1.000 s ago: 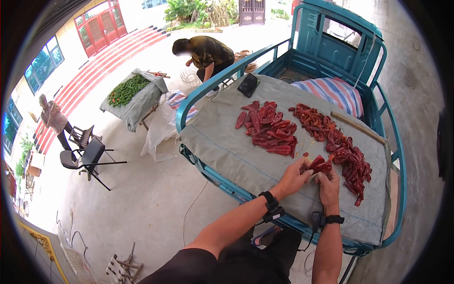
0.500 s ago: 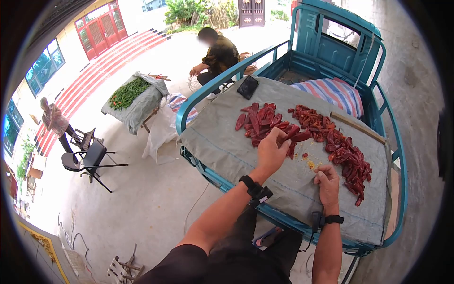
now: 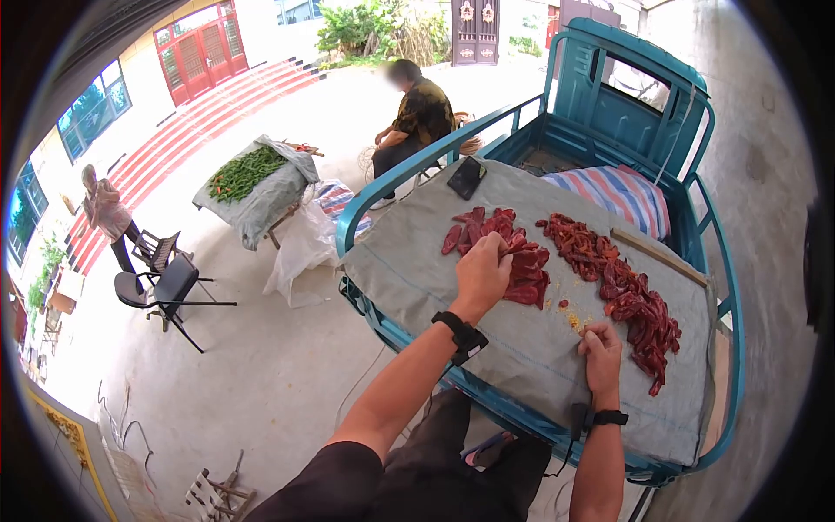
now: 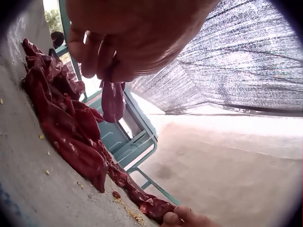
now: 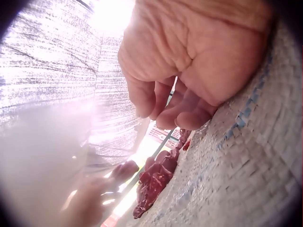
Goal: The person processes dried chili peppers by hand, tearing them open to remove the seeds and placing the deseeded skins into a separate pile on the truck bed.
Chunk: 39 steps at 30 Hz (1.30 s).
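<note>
My left hand [image 3: 484, 274] is over the left heap of red peppers [image 3: 527, 277] on the grey woven sheet [image 3: 417, 261]. In the left wrist view, its fingertips pinch a dark red pepper [image 4: 113, 104], which hangs down above the heap. Lower right, my right hand [image 3: 602, 361] rests at the sheet beside some scattered yellow seeds [image 3: 575, 322]. The right wrist view shows its fingers [image 5: 184, 118] loosely curled, with nothing visible between them. A second heap of split red peppers [image 3: 648, 317] lies just beyond that hand.
A black phone [image 3: 467, 178] and a wooden strip [image 3: 659, 256] lie on the sheet. Blue rails [image 3: 400, 178] of the cargo bed surround it. Behind are a striped bag [image 3: 613, 198], a seated person [image 3: 422, 117], green peppers [image 3: 246, 172] and a black folding chair [image 3: 178, 280].
From beside my right hand, my left hand has moved left to the heap with a red pepper. My right hand has stayed nearly in place. The person behind went from bending to sitting.
</note>
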Available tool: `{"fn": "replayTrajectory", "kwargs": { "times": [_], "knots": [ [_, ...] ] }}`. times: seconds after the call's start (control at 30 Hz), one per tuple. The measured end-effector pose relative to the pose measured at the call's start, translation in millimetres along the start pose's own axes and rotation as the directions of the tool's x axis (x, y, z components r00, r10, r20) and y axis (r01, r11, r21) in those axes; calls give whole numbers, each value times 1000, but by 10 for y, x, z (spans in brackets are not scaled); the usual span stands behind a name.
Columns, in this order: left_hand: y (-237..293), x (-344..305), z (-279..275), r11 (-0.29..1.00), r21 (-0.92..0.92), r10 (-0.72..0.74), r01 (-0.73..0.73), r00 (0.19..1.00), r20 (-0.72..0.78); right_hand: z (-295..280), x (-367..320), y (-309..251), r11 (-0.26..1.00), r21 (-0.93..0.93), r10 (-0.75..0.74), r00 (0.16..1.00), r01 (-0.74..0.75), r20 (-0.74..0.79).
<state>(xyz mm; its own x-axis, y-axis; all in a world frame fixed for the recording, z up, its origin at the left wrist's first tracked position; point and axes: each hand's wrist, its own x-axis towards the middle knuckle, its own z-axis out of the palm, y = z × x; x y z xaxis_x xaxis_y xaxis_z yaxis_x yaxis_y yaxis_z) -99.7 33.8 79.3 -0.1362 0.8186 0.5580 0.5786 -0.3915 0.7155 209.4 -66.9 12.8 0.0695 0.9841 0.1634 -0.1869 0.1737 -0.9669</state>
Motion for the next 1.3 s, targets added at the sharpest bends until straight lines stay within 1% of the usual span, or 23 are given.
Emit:
{"fn": "replayTrajectory", "kwargs": {
  "times": [0.07, 0.17, 0.27, 0.37, 0.47, 0.57, 0.67, 0.77, 0.83, 0.87, 0.93, 0.97, 1.07, 1.17, 1.3],
  "knots": [
    [-3, 1, -25, 999, 13, 33, -33, 999, -30, -11, -2, 21, 1000, 16, 1, 1000, -1, 2],
    [4, 83, -77, 999, 42, 18, -15, 997, -74, -26, 5, 38, 999, 44, 3, 1000, -4, 6],
    [-42, 195, -109, 995, 94, 38, -28, 994, -106, -40, 11, 52, 998, 69, 3, 1000, -4, 16],
    [-51, 281, -142, 996, 80, 44, -36, 994, -104, -47, 14, 58, 997, 75, 2, 1000, -3, 22],
    [-149, 361, -78, 994, 104, 51, -39, 993, -109, -36, 4, 44, 998, 61, 3, 1000, -3, 14],
    [-231, 409, 0, 992, 125, 3, 10, 995, -103, -34, -8, 37, 999, 46, -1, 1000, 0, 12],
    [-315, 434, 32, 979, 203, 45, -28, 996, -81, -34, 5, 36, 999, 43, -6, 1000, 6, 14],
    [-245, 373, 20, 939, 338, 105, -57, 987, -125, -38, 2, 51, 999, 40, -1, 1000, 0, 11],
    [-178, 324, 27, 930, 334, 212, -155, 967, -141, -22, 4, 37, 999, 37, 3, 1000, -3, 4],
    [-143, 283, 40, 921, 333, 264, -203, 953, -147, -17, 4, 32, 1000, 7, -4, 1000, 4, 2],
    [52, 147, 25, 920, 244, 339, -307, 936, -99, 16, -14, 7, 998, -55, -16, 1000, 16, -3],
    [166, 73, 20, 914, 196, 377, -356, 923, -80, 24, -19, 7, 999, -46, -13, 1000, 13, -3],
    [385, -206, 132, 903, 29, 430, -430, 903, 4, 22, -1, 7, 1000, -15, -8, 1000, 8, 0],
    [495, -466, 238, 878, -74, 478, -472, 871, 116, -1, -4, 19, 1000, 15, 6, 1000, -6, -5],
    [466, -742, 398, 874, -147, 486, -464, 842, 235, -16, -6, 53, 1000, 10, 9, 1000, -9, -1]
  ]
}}
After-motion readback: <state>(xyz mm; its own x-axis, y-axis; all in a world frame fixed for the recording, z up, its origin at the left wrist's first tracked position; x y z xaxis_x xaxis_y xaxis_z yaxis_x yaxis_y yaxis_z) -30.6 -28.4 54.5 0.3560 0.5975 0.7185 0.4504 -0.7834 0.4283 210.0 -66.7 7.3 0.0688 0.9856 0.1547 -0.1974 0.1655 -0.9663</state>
